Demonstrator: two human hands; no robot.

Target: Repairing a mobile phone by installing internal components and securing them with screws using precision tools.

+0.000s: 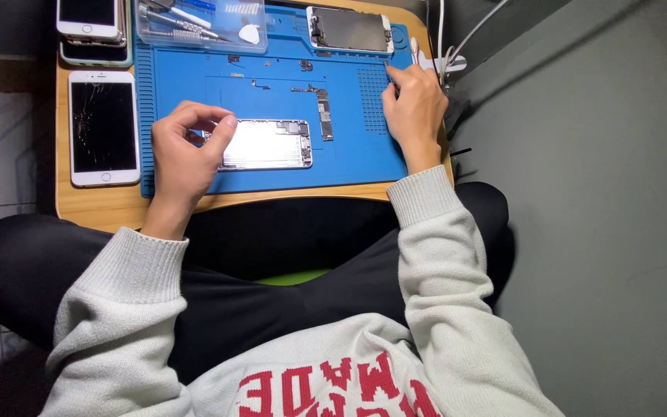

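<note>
An opened silver phone housing lies on a blue repair mat. My left hand rests on the housing's left end, thumb and fingers curled around its edge. My right hand sits at the mat's right edge, fingertips pinched on the mat near its ribbed grid patch; whether they hold a small part is not visible. A narrow logic board and small loose parts lie on the mat between my hands.
A white phone with a cracked screen lies left of the mat on the wooden table. Two more phones are stacked at the far left. A clear tool box and a detached screen assembly sit at the back. White cables hang right.
</note>
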